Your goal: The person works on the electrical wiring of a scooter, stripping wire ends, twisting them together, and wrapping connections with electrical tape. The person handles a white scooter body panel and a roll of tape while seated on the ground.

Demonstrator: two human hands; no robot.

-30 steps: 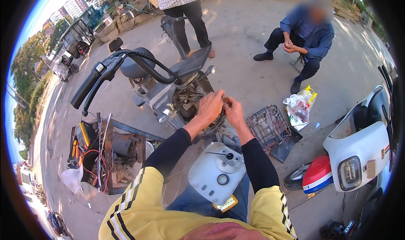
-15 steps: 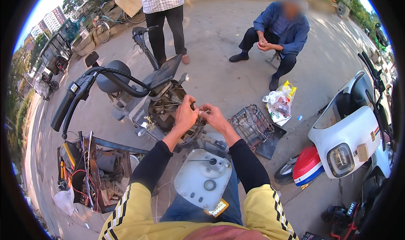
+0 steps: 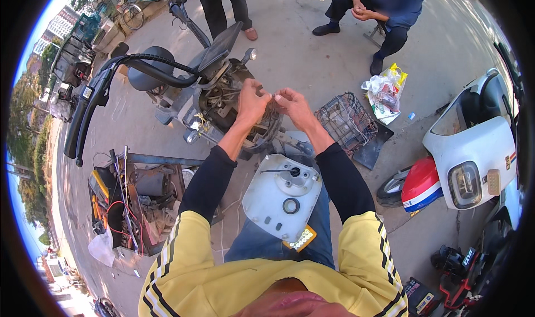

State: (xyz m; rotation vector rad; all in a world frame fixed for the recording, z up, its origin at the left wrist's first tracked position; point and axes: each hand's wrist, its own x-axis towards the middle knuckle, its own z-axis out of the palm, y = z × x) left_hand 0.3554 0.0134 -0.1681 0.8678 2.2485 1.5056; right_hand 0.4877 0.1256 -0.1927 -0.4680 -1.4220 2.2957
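Observation:
Both my hands are raised over the opened front of an electric scooter [image 3: 192,105], where bundled wires [image 3: 217,97] show. My left hand [image 3: 252,102] is closed in a pinch, thumb toward the right. Close beside it, my right hand [image 3: 293,106] pinches too, the fingertips of both almost meeting. What they hold is too small to make out. Across my thighs lies a white plastic panel [image 3: 262,205] with a round fitting, a short black cable and a dark ring [image 3: 291,206]. At its near end sits a yellow-edged lamp [image 3: 301,239].
At left stands an open toolbox [image 3: 150,211] with tools and wires. A wire basket [image 3: 345,122] and plastic bags [image 3: 386,94] lie at right. Beyond them is a white scooter [image 3: 473,155]. A person crouches [image 3: 384,16] ahead; another stands [image 3: 220,10] behind the handlebar [image 3: 95,94].
My view has tilted, so the scooter, crouching person and bags sit higher in the picture. Both hands stay close together over the wires, still pinching.

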